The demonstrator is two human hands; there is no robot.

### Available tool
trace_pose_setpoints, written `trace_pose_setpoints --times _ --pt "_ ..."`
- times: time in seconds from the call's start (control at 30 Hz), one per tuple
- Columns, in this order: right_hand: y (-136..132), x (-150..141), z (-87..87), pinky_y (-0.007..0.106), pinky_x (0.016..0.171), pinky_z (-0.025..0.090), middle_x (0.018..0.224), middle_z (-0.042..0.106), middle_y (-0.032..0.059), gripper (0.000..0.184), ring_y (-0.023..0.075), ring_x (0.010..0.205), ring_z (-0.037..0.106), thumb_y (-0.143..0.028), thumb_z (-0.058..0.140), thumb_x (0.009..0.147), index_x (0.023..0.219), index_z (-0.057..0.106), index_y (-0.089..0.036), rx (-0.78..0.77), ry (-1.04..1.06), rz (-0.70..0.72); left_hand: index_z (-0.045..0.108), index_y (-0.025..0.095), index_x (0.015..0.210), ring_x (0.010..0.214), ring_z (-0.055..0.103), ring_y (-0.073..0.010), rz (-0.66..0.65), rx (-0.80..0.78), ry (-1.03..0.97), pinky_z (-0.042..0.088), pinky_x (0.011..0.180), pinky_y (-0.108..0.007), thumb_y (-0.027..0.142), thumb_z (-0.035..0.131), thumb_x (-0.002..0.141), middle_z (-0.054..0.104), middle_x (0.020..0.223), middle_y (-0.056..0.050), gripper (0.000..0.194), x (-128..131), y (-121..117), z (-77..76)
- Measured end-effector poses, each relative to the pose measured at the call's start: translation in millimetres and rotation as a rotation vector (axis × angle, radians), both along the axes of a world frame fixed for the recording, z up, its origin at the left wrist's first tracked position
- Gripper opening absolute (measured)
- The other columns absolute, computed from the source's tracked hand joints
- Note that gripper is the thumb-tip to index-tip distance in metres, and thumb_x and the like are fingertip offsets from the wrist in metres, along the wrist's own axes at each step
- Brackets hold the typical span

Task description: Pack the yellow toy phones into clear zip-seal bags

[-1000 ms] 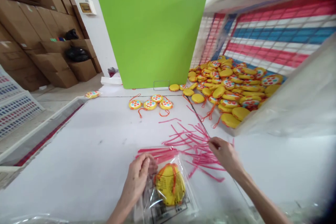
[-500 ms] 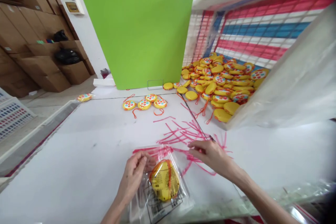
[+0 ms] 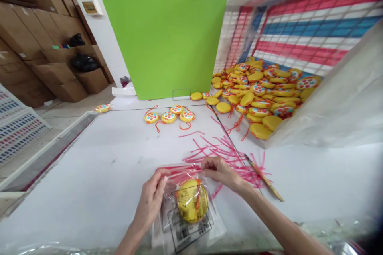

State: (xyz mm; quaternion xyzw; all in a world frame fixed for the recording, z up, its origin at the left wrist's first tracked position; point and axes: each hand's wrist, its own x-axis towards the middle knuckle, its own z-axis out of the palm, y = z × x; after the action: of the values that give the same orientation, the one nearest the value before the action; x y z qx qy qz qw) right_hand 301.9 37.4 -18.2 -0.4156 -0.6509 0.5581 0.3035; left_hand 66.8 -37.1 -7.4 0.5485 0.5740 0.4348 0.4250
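A clear plastic bag [image 3: 185, 223] lies on the white table [image 3: 98, 175] near me, with a round yellow toy [image 3: 192, 201] inside and a printed label at its lower end. My left hand [image 3: 151, 199] pinches the bag's left top edge, fingers closed on the plastic. At the bag's right top corner, by its red strip, my right hand [image 3: 220, 172] is closed on the bag's top edge. Loose pink strips [image 3: 221, 153] lie scattered just beyond both hands.
A heap of yellow toys [image 3: 260, 91] fills a plastic-lined crate at the right. Three more toys [image 3: 169, 116] lie mid-table before a green board [image 3: 167, 36]. A thin wooden stick [image 3: 265, 178] lies right of my hand. Cardboard boxes [image 3: 44, 48] stack at the left.
My right hand has come left from the pink strips to the bag's top edge. The left hand stays on the bag. The stick on the table is now uncovered.
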Motion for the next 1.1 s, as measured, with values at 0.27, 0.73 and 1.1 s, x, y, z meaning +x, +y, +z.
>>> trace_pose_setpoints --times 0.27,0.73,1.1 --pt "-6.3 -0.3 -9.3 0.018 0.041 0.027 0.044 0.043 -0.0069 0.012 0.0055 0.04 0.035 -0.019 0.052 0.064 0.067 0.063 -0.015 -0.092 0.042 -0.037 0.059 0.017 0.083 0.065 0.052 -0.014 -0.027 -0.084 -0.211 0.039 0.061 -0.022 0.04 0.054 0.082 0.056 0.07 0.0 0.023 -11.6 -0.3 -14.8" --pt "-11.9 -11.4 6.7 0.02 0.044 0.029 0.044 0.044 -0.0047 0.023 0.0076 0.041 0.038 -0.012 0.042 0.068 0.067 0.065 -0.014 0.039 -0.193 -0.094 0.053 0.019 0.077 0.062 0.05 -0.0131 -0.06 -0.147 -0.148 0.035 0.06 -0.021 0.028 0.051 0.077 0.053 0.061 0.004 0.01 -13.2 -5.6 10.9" --pt "-84.9 6.3 -1.1 0.047 0.108 0.028 0.146 0.034 0.0128 0.083 0.0328 0.134 0.028 -0.038 0.081 0.055 0.13 0.049 -0.026 0.411 -0.637 0.308 0.057 0.009 0.101 0.094 0.059 -0.0209 0.604 0.382 0.435 0.043 0.087 -0.04 0.023 0.048 0.076 0.066 0.1 -0.001 0.03 -123.0 52.7 119.6"
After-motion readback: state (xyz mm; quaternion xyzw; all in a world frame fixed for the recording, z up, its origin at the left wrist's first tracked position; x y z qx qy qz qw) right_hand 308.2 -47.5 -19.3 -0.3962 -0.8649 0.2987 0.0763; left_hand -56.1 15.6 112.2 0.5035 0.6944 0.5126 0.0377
